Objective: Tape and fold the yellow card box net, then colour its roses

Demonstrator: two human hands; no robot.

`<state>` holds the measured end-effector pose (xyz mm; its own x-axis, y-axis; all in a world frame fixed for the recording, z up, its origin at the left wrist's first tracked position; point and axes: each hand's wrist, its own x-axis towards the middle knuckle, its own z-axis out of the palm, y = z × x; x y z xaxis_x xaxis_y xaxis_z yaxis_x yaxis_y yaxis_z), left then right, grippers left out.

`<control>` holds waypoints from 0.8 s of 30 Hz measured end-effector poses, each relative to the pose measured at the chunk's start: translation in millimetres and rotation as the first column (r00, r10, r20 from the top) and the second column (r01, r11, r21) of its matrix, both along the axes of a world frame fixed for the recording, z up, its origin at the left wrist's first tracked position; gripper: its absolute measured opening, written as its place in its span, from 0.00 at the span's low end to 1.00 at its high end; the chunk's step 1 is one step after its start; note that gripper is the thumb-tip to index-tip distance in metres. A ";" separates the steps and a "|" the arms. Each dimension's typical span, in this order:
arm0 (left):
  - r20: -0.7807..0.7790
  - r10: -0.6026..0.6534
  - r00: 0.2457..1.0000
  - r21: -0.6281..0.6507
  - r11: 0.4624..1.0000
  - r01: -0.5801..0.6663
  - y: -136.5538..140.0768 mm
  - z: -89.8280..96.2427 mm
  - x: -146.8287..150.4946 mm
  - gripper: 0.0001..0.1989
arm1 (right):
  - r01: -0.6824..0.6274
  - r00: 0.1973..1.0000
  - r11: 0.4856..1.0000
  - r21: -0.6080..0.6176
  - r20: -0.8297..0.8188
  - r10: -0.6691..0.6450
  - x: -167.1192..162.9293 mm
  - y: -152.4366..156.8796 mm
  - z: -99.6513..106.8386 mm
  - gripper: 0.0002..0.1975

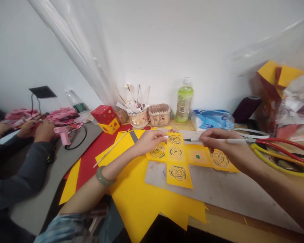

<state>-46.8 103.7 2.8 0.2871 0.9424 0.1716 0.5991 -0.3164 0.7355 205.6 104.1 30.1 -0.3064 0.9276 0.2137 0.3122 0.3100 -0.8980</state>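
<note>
My right hand [215, 140] grips a thin paintbrush [234, 140] with a pale handle, its dark green tip pointing left. That tip is just above the top edge of a cross-shaped yellow paper cutout [181, 155]. Rings of broken green and pale strokes mark several of its squares; one square has only a green dot with faint marks. My left hand [152, 140] is closed in a pinch beside the upper square. Something small and pale shows at its fingertips, too small to name. Under the cutout lies a grey board [157, 173].
Yellow sheets [139, 192] and red paper lie to the left, with a thin stick [111, 148]. Behind are dice-like boxes [103, 116], decorated cups [159, 114], a green bottle [184, 101] and tissues [212, 118]. Scissors [281, 162] lie right. A co-worker's hands [44, 130] and pink glue gun [63, 135] are left.
</note>
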 end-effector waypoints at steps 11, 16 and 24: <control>-0.066 -0.069 0.995 -0.010 0.998 0.068 16.5 -19.7 8.8 0.11 | -0.143 0.979 0.990 -0.018 0.146 0.144 -42.0 32.0 -32.3 0.13; -0.049 -0.086 0.995 -0.035 0.996 0.084 21.6 -24.9 7.3 0.12 | -0.176 0.975 0.984 0.029 0.141 0.170 -46.7 38.9 -40.3 0.10; 0.032 -0.073 0.997 -0.063 0.995 0.075 24.8 -33.9 3.3 0.12 | -0.163 0.980 0.985 0.057 0.123 0.155 -43.5 33.2 -47.3 0.11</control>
